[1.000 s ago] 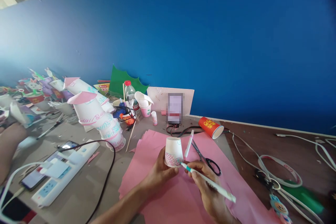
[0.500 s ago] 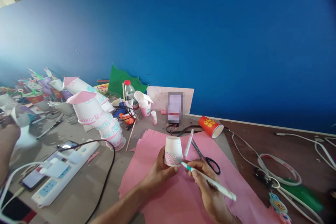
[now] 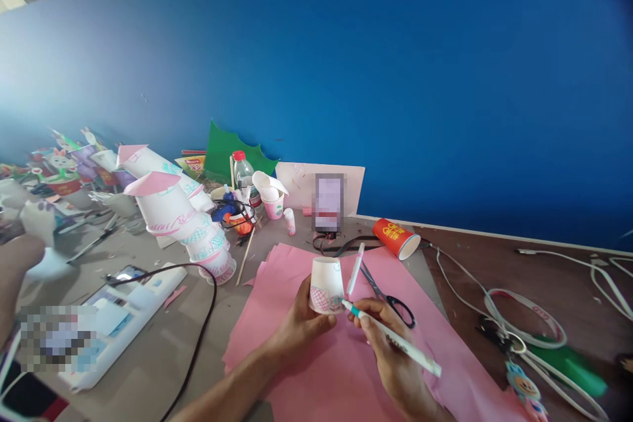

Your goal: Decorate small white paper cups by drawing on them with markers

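My left hand (image 3: 307,315) is wrapped round the lower left side of an upside-down white paper cup (image 3: 326,280). Pink crosshatching and teal marks run along the cup's lower band. In my right hand (image 3: 390,343) is a white marker (image 3: 403,345) with a teal front end, its tip at the drawn band on the cup's right side. Both hands are over pink paper (image 3: 306,376). Beside the cup on the paper lie a second, pink-tipped marker (image 3: 356,268) and scissors with black handles (image 3: 399,311).
Decorated cup towers (image 3: 198,227) lean at left, near a power strip (image 3: 143,313) and black cable. A red paper cup (image 3: 395,239) lies on its side behind the scissors. White cables (image 3: 524,320) spread at right. Another person's hand (image 3: 22,257) is at far left.
The marker in my right hand has shifted very slightly, its tip staying by the drawn band. At far left the other person's hand has moved a little.
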A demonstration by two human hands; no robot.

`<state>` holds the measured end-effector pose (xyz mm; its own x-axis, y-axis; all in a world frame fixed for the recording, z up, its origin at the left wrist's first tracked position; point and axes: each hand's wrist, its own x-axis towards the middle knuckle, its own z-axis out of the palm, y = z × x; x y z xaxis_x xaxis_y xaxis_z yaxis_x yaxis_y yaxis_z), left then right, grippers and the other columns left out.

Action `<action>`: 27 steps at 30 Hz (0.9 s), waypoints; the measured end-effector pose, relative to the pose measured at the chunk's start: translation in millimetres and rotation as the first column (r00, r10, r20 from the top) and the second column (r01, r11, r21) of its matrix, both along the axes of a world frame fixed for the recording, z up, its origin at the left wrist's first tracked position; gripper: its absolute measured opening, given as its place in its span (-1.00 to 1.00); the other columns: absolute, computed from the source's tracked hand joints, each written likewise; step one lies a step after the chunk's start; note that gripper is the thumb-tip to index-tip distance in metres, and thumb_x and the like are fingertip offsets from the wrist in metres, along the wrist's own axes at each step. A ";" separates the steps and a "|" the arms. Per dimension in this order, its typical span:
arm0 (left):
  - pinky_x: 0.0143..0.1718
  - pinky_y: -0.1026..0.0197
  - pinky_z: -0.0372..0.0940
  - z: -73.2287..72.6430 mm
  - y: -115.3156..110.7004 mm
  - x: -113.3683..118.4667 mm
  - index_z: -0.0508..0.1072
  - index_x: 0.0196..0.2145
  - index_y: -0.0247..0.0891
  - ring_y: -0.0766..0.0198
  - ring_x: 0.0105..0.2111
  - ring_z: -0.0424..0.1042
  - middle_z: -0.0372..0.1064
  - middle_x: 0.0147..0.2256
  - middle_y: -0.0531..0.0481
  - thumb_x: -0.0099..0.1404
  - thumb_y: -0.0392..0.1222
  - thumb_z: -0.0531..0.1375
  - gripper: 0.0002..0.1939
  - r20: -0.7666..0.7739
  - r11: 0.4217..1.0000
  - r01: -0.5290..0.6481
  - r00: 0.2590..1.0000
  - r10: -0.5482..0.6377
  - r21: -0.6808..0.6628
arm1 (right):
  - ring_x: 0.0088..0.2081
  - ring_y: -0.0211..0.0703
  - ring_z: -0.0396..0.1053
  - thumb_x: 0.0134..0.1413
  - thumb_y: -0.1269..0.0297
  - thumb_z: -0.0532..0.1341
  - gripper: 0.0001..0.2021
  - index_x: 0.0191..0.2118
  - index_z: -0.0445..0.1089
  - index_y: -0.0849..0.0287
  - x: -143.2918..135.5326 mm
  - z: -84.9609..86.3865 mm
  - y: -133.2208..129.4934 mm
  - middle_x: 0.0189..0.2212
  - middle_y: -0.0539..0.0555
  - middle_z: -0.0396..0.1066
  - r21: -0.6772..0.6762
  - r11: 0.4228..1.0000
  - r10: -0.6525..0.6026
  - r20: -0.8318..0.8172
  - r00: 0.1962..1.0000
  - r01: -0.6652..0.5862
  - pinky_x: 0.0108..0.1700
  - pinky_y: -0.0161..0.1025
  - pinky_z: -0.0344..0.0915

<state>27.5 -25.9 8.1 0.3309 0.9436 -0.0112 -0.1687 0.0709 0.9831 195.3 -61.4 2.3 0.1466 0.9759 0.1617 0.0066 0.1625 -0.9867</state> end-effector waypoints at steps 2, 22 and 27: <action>0.02 -0.01 0.21 0.5 -0.7 0.1 0.28 0.14 -0.27 -0.07 0.02 0.29 0.35 0.01 -0.22 0.06 0.11 0.37 -0.23 0.003 1.000 0.000 1.000 0.000 -0.003 | -0.47 -0.16 0.38 0.13 -0.07 0.22 -0.69 -0.30 0.46 0.09 -0.1 -1.1 0.0 -0.48 0.04 0.45 -0.004 1.000 0.000 0.001 1.000 0.000 -0.44 -0.31 0.37; 0.01 0.01 0.20 5.9 -1.0 2.1 0.29 0.12 -0.27 -0.08 0.01 0.31 0.37 -0.01 -0.23 0.04 0.11 0.38 -0.23 0.037 1.000 0.004 0.999 -0.004 -0.023 | -0.45 -0.14 0.38 0.18 0.00 0.19 -0.74 -0.28 0.45 0.09 1.3 -6.3 0.2 -0.45 0.03 0.44 -0.012 0.999 0.030 0.016 0.999 -0.030 -0.44 -0.30 0.34; 0.01 0.00 0.20 5.1 -1.9 2.1 0.31 0.11 -0.26 -0.07 0.00 0.31 0.37 -0.02 -0.21 0.03 0.11 0.39 -0.24 0.032 1.000 -0.009 0.999 0.010 -0.024 | -0.47 -0.18 0.37 0.18 0.03 0.21 -0.78 -0.26 0.44 0.07 1.4 -2.8 -3.7 -0.45 0.00 0.43 0.030 0.997 0.067 0.005 0.998 -0.067 -0.43 -0.33 0.35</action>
